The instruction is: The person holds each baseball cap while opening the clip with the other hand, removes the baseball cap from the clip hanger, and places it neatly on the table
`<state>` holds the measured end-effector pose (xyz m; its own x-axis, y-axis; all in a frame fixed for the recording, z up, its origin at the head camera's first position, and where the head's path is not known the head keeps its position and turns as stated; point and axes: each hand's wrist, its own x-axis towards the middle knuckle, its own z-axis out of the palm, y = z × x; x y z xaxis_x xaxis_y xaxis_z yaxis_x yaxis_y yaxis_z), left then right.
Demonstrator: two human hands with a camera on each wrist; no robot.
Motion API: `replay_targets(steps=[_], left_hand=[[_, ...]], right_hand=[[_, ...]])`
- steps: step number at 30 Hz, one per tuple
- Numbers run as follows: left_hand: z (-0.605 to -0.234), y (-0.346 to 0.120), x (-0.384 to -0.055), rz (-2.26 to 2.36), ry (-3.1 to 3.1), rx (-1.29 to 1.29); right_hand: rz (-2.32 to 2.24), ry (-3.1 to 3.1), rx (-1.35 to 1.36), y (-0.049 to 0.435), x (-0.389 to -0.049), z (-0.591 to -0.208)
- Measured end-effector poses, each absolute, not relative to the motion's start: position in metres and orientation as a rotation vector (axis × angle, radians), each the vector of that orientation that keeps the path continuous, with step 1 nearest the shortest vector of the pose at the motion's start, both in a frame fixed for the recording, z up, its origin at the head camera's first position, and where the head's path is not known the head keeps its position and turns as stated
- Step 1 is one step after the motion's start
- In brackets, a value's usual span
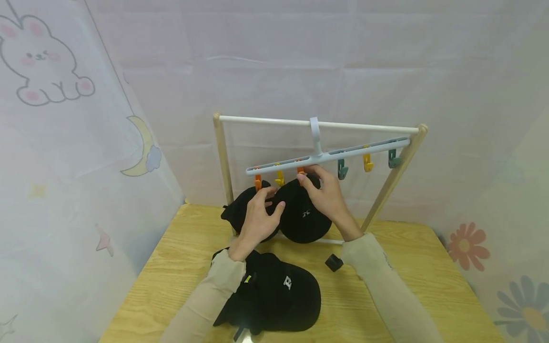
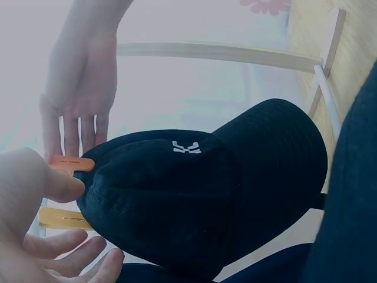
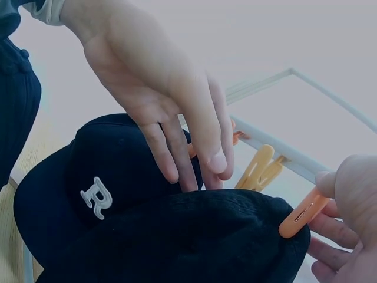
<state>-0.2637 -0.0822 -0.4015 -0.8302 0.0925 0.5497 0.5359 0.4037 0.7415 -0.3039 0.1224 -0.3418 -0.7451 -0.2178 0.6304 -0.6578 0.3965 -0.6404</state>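
My right hand pinches an orange clip on the hanger, thumb on its face and fingers behind. At that clip hangs a black baseball cap with a small white emblem, brim downward. Left of it is a second black cap, under another orange clip; the right wrist view shows its white R patch. My left hand is in front of the two caps, fingers loose and thumb apart. Beside its fingertips in the left wrist view is a yellow clip.
The hanger tilts from a white rail on a wooden-legged rack. Green clips and a yellow clip hang at its right. On the table lie another black cap and a small black block.
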Motion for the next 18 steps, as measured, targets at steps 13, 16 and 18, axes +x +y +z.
replay_targets(steps=[13,16,18], left_hand=[[-0.4046,-0.0776,-0.2687,-1.359,-2.271,-0.511],[-0.4059,-0.0752,-0.2706,-1.341,-2.286,-0.501],[-0.4068,-0.0736,-0.2715,-1.333,-2.286,-0.501]], right_hand=[[1.352,-2.199,0.74,0.1197,-0.3033,-0.3423],[1.375,-2.204,0.75,0.1203,-0.3029,-0.3417],[1.384,-2.21,0.751,0.1209,-0.3028,-0.3416]])
